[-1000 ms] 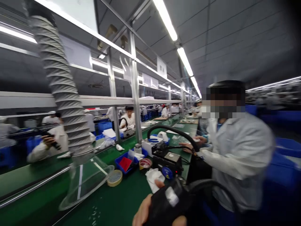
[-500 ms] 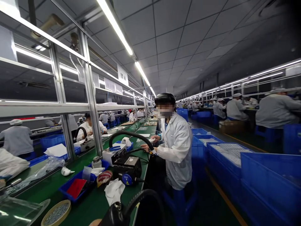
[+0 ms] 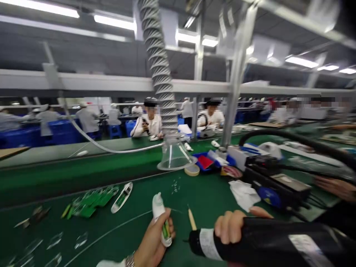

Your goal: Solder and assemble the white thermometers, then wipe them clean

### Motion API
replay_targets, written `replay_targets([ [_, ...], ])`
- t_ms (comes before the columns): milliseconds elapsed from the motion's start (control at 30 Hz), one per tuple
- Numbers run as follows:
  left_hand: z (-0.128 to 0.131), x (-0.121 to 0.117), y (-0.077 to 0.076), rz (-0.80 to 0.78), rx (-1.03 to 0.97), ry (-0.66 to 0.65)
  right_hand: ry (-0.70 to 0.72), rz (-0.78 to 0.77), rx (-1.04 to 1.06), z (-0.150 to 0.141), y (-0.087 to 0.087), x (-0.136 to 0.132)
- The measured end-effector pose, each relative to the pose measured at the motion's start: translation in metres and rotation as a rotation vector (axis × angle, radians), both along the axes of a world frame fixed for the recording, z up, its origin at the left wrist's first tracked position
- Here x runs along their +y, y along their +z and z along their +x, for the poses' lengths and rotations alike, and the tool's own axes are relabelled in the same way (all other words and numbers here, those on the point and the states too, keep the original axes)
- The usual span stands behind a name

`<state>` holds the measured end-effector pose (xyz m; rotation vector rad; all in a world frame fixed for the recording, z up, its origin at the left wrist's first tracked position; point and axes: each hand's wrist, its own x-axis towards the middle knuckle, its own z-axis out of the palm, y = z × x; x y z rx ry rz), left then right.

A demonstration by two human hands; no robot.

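Note:
My left hand (image 3: 154, 241) is at the bottom centre, closed around a small white casing with a green board inside (image 3: 160, 218). My right hand (image 3: 233, 228) grips the thick black handle of a hot-air tool (image 3: 267, 244), whose nozzle end with a white label points left toward the casing. A thin wooden stick (image 3: 191, 220) lies on the green mat (image 3: 133, 222) between both hands. Another white casing with a green board (image 3: 122, 193) and several green circuit boards (image 3: 89, 202) lie to the left.
A clear funnel hood (image 3: 175, 157) on a ribbed hose hangs over the bench. A black rework station (image 3: 275, 181), a white cloth (image 3: 243, 193), a tape roll (image 3: 192, 170) and a blue tray (image 3: 207, 161) sit at right. A co-worker's hand (image 3: 336, 187) shows at the right edge; other workers sit across the line.
The view has swung from the aisle and the seated co-worker back left and down to the bench. Both my hands, the casing and the hot-air tool handle now show.

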<state>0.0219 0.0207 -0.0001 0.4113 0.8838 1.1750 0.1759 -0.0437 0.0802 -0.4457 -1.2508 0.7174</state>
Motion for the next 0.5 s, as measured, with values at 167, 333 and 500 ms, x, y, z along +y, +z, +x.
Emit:
replay_targets([
  [167, 0.002, 0.002, -0.005, -0.007, -0.038, 0.006, 0.241, -0.143, 0.28, -0.003, -0.018, 0.016],
  [333, 0.001, 0.003, -0.004, -0.027, -0.051, 0.0, 0.231, -0.163, 0.234, -0.016, -0.021, 0.021],
  [500, 0.001, 0.005, -0.003, -0.036, -0.058, 0.001, 0.206, -0.217, 0.191, -0.024, -0.017, 0.024],
])
